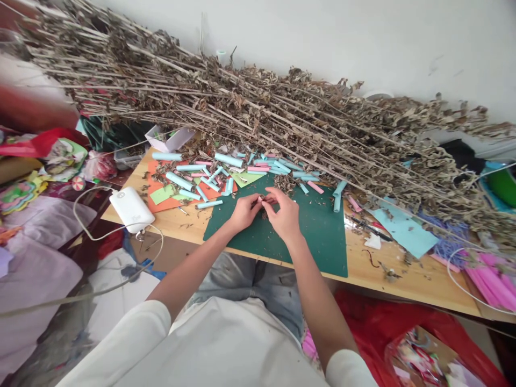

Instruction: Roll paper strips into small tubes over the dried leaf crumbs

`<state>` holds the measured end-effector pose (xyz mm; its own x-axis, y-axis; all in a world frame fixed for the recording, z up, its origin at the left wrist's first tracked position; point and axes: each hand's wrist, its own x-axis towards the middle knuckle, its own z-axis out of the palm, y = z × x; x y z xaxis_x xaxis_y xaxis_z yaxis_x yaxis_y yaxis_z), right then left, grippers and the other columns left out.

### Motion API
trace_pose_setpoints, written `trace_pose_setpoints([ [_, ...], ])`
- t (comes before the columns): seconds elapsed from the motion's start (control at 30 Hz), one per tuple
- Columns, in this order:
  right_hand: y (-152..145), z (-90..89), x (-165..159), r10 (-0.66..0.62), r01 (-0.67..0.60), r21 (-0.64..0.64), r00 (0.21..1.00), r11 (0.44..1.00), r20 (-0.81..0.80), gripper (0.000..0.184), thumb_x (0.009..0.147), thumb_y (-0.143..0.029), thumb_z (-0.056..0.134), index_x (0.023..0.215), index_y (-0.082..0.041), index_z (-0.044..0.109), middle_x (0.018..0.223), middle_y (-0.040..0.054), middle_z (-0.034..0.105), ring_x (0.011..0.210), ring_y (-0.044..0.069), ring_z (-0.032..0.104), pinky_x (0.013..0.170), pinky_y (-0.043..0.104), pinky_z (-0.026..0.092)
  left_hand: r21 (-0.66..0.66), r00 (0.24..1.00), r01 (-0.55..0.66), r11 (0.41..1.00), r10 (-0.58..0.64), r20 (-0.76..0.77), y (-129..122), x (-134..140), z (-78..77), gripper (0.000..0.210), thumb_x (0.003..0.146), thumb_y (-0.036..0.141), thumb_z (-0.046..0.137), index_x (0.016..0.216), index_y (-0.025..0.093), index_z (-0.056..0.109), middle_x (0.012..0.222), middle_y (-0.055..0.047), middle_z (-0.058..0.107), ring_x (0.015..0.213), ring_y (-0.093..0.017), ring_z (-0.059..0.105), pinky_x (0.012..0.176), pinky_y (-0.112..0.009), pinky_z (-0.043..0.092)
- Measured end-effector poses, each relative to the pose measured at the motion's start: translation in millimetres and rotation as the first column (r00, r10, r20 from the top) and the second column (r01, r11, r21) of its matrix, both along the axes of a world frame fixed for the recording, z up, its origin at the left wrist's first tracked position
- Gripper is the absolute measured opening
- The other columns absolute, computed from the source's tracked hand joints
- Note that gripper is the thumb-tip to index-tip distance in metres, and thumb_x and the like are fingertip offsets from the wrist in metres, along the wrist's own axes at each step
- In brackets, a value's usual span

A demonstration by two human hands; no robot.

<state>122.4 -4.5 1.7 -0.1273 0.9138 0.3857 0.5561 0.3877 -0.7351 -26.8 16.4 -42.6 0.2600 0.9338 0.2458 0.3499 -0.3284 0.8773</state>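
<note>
My left hand [245, 212] and my right hand [285, 216] meet over the green cutting mat [318, 242]. The fingertips of both are pinched together around a small brown bit of dried leaf [262, 198], mostly hidden by the fingers. Just beyond the hands lies a small heap of crumbled dried leaves [284, 184]. Rolled blue paper tubes [229, 159] and a few pink paper tubes [315, 187] are scattered along the mat's far edge. Leaf crumbs dot the mat.
A long pile of dried leafy stalks [250, 102] spans the back of the wooden table [423, 279]. At left, a white power bank [131, 208] with a cable rests at the table edge. Blue paper [407, 228] lies at right; a red plastic bag [371, 322] sits below.
</note>
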Motion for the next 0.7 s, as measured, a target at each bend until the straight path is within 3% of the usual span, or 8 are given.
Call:
trace_pose_setpoints([
  [0.1, 0.7, -1.9, -1.5, -0.032, 0.027, -0.07, 0.996, 0.997, -0.078, 0.032, 0.087, -0.03, 0.063, 0.119, -0.023, 0.063, 0.093, 0.0045, 0.073, 0.08, 0.018, 0.069, 0.081, 0.033, 0.057, -0.004, 1.0, 0.013, 1.0, -0.013, 0.005, -0.2, 0.1, 0.5, 0.028, 0.095, 0.036, 0.05, 0.08, 0.014, 0.06, 0.07, -0.001, 0.058, 0.064, -0.012, 0.047, 0.062, -0.023, 0.036],
  [0.27, 8.5, -0.8, -4.2, -0.036, 0.036, 0.008, 0.998, 0.999, -0.042, 0.025, 0.091, -0.037, 0.06, 0.109, -0.025, 0.071, 0.092, 0.0049, 0.074, 0.082, 0.019, 0.068, 0.081, 0.033, 0.055, 0.003, 1.0, 0.008, 1.0, -0.008, 0.006, 0.2, 0.7, -1.9, 0.025, 0.094, 0.033, 0.052, 0.082, 0.014, 0.063, 0.072, -0.001, 0.061, 0.065, -0.013, 0.05, 0.064, -0.023, 0.038],
  [0.47, 9.2, 1.9, -4.1, -0.025, 0.025, -0.001, 0.999, 1.0, -0.027, 0.02, 0.093, -0.035, 0.056, 0.088, -0.023, 0.072, 0.085, 0.0037, 0.071, 0.076, 0.018, 0.065, 0.074, 0.031, 0.053, -0.001, 1.0, -0.009, 1.0, 0.009, -0.018, -0.3, 0.3, -0.9, 0.026, 0.093, 0.033, 0.054, 0.078, 0.014, 0.061, 0.066, 0.001, 0.057, 0.063, -0.011, 0.047, 0.061, -0.022, 0.037],
  [0.7, -7.1, -2.9, -3.4, -0.024, 0.02, 0.077, 0.998, 0.997, 0.052, 0.018, 0.094, -0.031, 0.052, 0.105, -0.023, 0.065, 0.098, 0.0084, 0.068, 0.087, 0.02, 0.065, 0.082, 0.034, 0.054, 0.009, 1.0, 0.01, 1.0, -0.01, 0.007, -0.8, 0.3, 0.5, 0.025, 0.095, 0.032, 0.05, 0.083, 0.014, 0.064, 0.073, -0.001, 0.062, 0.067, -0.013, 0.052, 0.065, -0.023, 0.04],
])
